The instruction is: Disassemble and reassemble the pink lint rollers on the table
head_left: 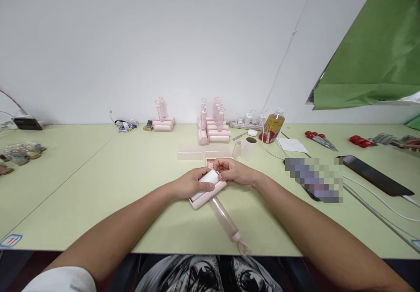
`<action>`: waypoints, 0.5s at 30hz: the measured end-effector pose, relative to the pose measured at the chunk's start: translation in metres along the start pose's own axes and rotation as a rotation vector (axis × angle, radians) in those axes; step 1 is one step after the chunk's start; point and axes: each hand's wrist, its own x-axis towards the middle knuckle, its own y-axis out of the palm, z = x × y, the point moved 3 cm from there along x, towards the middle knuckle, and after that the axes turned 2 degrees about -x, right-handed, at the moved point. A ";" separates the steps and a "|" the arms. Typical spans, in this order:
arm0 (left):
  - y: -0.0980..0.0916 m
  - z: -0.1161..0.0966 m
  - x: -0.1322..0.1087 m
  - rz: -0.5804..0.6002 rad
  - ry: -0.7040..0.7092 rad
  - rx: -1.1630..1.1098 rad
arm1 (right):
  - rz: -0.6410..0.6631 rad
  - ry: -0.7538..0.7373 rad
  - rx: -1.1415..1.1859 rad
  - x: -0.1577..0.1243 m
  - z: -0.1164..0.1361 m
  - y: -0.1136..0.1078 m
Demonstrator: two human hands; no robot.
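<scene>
Near the middle of the table's front half, my left hand (pixel 193 183) is closed around a pink lint roller (pixel 208 196) with a white paper roll (pixel 210 177). Its clear pink tube handle (pixel 225 215) points toward the front edge and ends in a loop. At the roll's far right end, my right hand (pixel 232 172) has its fingers bent and pressed against the roller; what the fingertips pinch, if anything, is hidden. Just behind the hands lie an open pink case (pixel 210 160) and translucent pink covers (pixel 190 153).
Several finished-looking pink lint rollers (pixel 218 130) stand by the wall, with more at left (pixel 163 123). To the right are a drink bottle (pixel 273 125), a power strip (pixel 246 123), a phone (pixel 376 176), cables and red-handled tools (pixel 320 139). Another person's hand (pixel 414 144) shows far right.
</scene>
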 end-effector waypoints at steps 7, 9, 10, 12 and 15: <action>-0.001 -0.004 -0.001 0.106 0.044 -0.037 | 0.103 0.010 0.041 0.000 -0.004 0.000; -0.001 -0.005 0.000 0.120 0.047 -0.057 | 0.112 0.009 0.062 0.001 -0.006 -0.002; -0.001 -0.005 0.000 0.126 0.046 -0.063 | 0.113 0.004 0.073 0.002 -0.007 -0.003; -0.003 -0.006 0.001 0.134 0.039 -0.074 | 0.111 -0.010 0.092 0.003 -0.006 -0.004; -0.006 -0.008 0.004 0.152 0.029 -0.110 | 0.095 -0.020 0.115 0.003 -0.004 -0.005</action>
